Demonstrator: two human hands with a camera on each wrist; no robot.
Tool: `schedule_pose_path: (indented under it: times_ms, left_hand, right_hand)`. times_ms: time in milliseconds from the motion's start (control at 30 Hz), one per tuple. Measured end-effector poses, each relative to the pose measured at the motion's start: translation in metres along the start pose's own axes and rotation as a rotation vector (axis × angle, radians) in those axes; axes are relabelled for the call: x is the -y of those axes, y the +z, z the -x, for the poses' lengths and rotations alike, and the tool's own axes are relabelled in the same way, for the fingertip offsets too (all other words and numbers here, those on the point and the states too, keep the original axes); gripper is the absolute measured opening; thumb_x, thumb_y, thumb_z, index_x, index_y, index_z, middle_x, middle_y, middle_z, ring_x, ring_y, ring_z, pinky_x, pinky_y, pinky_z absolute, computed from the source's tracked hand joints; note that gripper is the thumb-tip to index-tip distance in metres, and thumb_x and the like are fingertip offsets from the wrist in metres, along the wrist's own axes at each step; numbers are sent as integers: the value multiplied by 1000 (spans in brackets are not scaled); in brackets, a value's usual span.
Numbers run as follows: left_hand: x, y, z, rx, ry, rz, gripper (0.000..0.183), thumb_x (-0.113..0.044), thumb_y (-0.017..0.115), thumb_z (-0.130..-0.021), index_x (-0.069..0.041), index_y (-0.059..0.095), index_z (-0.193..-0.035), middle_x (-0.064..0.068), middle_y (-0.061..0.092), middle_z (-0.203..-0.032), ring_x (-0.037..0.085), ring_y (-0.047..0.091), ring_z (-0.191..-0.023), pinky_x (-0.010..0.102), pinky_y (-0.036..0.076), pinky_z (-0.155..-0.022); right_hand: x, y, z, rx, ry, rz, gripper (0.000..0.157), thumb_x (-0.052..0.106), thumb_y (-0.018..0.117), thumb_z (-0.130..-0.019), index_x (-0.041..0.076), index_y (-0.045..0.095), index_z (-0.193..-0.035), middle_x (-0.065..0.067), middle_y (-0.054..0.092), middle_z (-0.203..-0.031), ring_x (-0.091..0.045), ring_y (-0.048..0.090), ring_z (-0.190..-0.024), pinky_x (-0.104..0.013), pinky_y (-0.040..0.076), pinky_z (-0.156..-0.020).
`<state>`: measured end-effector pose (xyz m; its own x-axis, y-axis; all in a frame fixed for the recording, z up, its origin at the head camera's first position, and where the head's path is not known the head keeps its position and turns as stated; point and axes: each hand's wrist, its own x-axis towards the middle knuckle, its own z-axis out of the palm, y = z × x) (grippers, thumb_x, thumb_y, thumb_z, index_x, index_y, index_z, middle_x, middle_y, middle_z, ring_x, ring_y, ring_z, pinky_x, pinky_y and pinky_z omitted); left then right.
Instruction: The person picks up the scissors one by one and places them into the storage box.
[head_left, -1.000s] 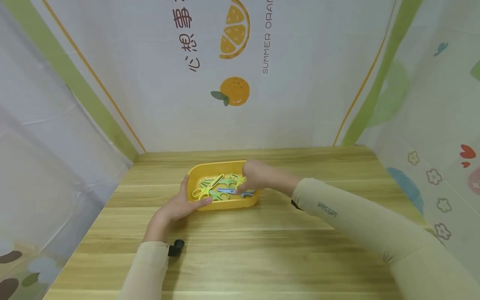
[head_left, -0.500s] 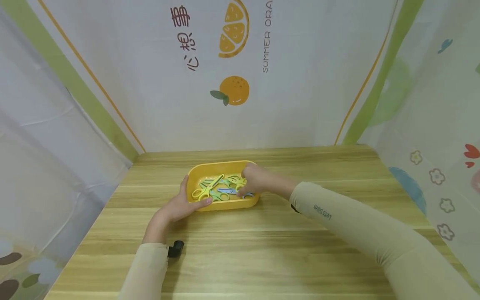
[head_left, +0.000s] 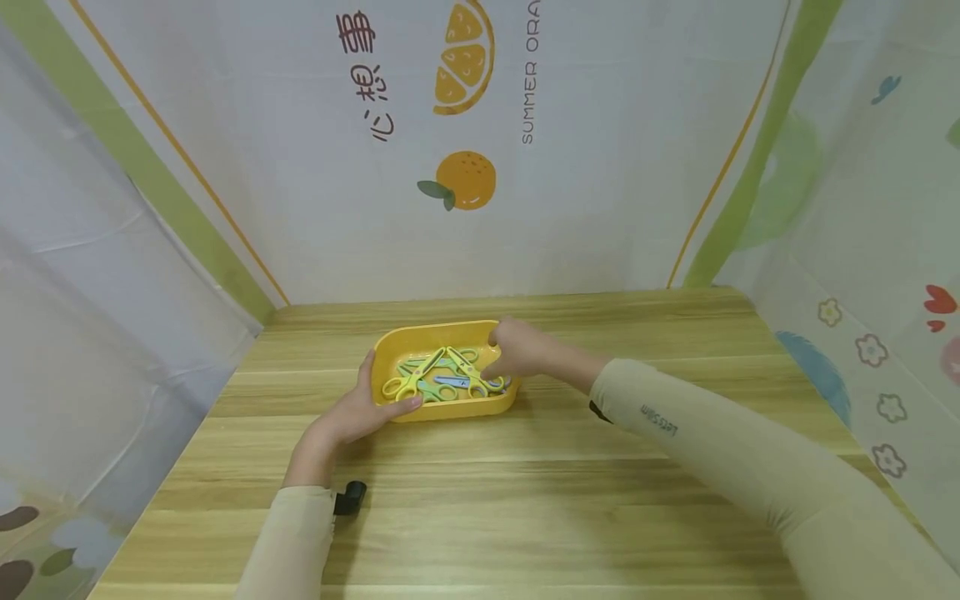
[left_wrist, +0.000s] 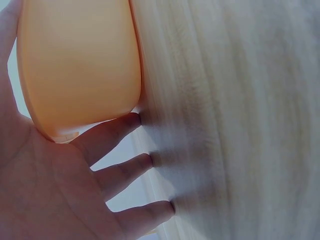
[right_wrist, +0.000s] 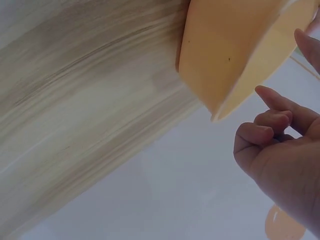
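A yellow plastic bin [head_left: 465, 408] stands on the table with several scissors inside. My left hand [head_left: 354, 414] holds its left end, thumb over the front rim; the left wrist view shows the other fingers spread, tips down at the tabletop. Over the right end is my right hand [head_left: 519, 347]. In the right wrist view its thumb and index finger are apart, other fingers curled, nothing between them. Just below them lie yellow scissors [head_left: 464, 365], crossing blue scissors [head_left: 450, 380]. A second yellow pair [head_left: 431, 362] leans at the left, among green scissors [head_left: 448, 393].
The wooden table [head_left: 525, 517] reaches back to a white printed curtain [head_left: 585, 208]. Another patterned curtain [head_left: 885, 250] hangs along the right side. A black wrist camera [head_left: 351, 498] sticks out from my left sleeve.
My right hand has let go of the yellow scissors, which now lie spread across the blue pair. The fingers have drawn slightly up and right. The left hand and bin have stayed put.
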<state>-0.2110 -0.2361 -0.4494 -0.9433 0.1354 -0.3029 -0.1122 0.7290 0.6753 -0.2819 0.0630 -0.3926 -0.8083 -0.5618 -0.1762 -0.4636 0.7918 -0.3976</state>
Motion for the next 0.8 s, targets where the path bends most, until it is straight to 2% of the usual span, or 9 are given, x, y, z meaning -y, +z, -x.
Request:
schedule_pose_path:
  times_ms: [267,400,567,800]
  left_hand:
    - [-2,0,0,12,-3,5,138,-75,70,-89,-19,-30,-166,42,18,-169,61,31,-154,73,31,-123]
    - [-2,0,0,16,-3,5,139,-75,70,-89,-19,-31,-166,42,16,-170,61,30,-154,74,30,-122]
    - [-2,-1,-1,23,-2,-11,139,-76,69,-89,-18,-33,-165,43,15,-169,63,29,-154,75,31,-121]
    - [-1,-2,-2,34,-8,-34,139,-77,68,-90,-19,-35,-163,45,16,-168,64,32,-152,75,32,-121]
  right_hand:
    - [-11,-8,7,-24,13,-66,66,34,79,-96,-10,61,-142,-25,62,-150,-41,55,-145,-50,47,-121]
    - [-15,-9,15,-30,15,-78,67,36,80,-95,-11,62,-140,-25,63,-148,-43,55,-145,-51,48,-120]
    - [-20,-12,30,-54,57,-122,71,38,80,-94,-11,61,-142,-26,63,-148,-44,53,-146,-54,46,-121]
    - [-33,-15,56,-99,120,-141,73,47,74,-97,-4,58,-148,-29,48,-159,-46,46,-149,-60,42,-122]
